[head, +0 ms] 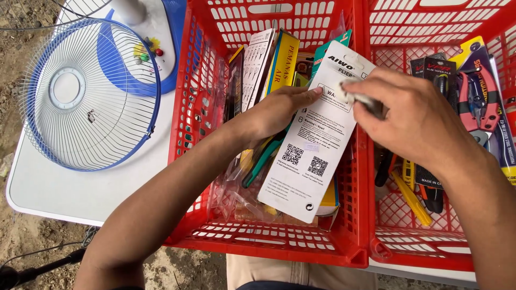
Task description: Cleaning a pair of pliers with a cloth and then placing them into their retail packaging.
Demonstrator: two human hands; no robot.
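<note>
Over the left red basket (188, 161), a white backing card (314, 145) of a packaged plier tool lies tilted, printed back facing up, its far end toward the basket's far wall. Left hand (274, 110) lies across the packages beneath, fingers pressed together and extended, fingertips touching the card's left edge near its upper part. Right hand (414, 121) is above the card's far right corner, thumb and fingers pinching a small grey-white object (360, 99); what the object is cannot be told.

Under the card: green-handled pliers (263, 158) in clear plastic, plus a yellow package edge at the near right. Far of the left hand, upright packs stand in a row, including a white card pack (257, 62) and a yellow box (283, 62).

Right red basket (419, 247) touches the left one; holds a red-handled cutter (478, 99) in a blister pack, a black file pack (438, 72) and a yellow-handled tool (411, 198). Right forearm covers part of this basket.

Left on the white table (80, 193): a blue-rimmed wire fan grille (88, 94), lying flat.
</note>
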